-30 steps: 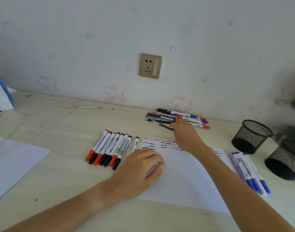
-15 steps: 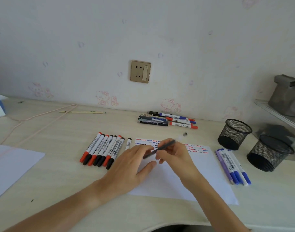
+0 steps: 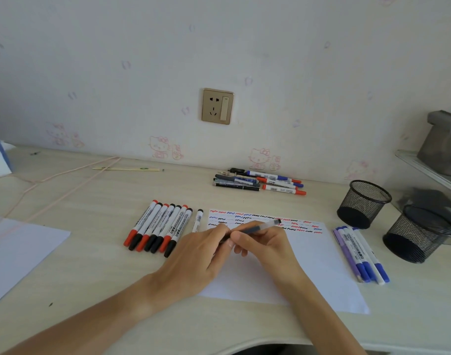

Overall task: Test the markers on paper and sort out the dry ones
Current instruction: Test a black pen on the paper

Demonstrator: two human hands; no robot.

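Observation:
A white test sheet with red, blue and black squiggles along its far edge lies before me. Over it my right hand grips a dark pen with a clear cap end pointing right. My left hand pinches the pen's near end with thumb and fingers. A row of red- and black-capped whiteboard markers lies left of the sheet, one small marker beside it. Blue and purple markers lie to the right. A mixed pile of markers sits near the wall.
Two black mesh pen cups stand at the right, below a glass shelf. Another white sheet lies at the left. A pink cord and a wooden stick lie at the back left. The desk's front edge curves inward.
My right hand took a dark pen from the far pile and brought it back over the sheet. My left hand lifted off the paper and now pinches the pen's near end.

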